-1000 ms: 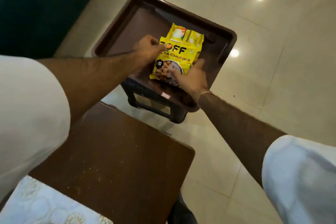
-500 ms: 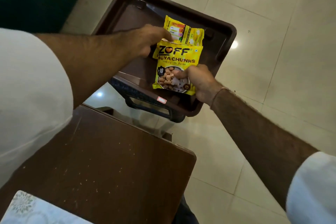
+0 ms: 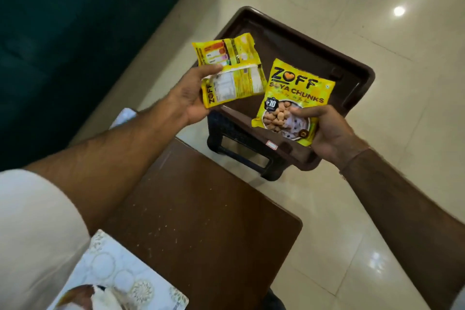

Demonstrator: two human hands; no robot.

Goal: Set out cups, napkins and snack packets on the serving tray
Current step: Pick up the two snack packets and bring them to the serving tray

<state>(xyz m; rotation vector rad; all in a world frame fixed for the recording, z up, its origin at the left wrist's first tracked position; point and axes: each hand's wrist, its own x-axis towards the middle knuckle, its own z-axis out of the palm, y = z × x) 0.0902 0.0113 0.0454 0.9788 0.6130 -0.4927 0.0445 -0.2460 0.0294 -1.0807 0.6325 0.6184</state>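
Observation:
A dark brown serving tray [image 3: 352, 68] rests on a black stool [image 3: 234, 143] over the tiled floor; its bare inside shows nothing lying in it. My left hand [image 3: 188, 98] holds two yellow snack packets [image 3: 234, 70], backs up, above the tray's left edge. My right hand [image 3: 327, 133] grips the lower end of a third yellow soya chunks packet [image 3: 294, 98], front up, over the tray's near corner. No cups or napkins are in sight.
A brown wooden table [image 3: 201, 221] lies just below me, with a white patterned box [image 3: 120, 277] at its near left corner. A dark green sofa [image 3: 63, 33] fills the left. Glossy floor tiles [image 3: 390, 209] surround the stool.
Both hands have lifted the packets off the tray and drawn apart: the left took two packets to the left, the right kept the soya chunks packet. The camera view pulled back.

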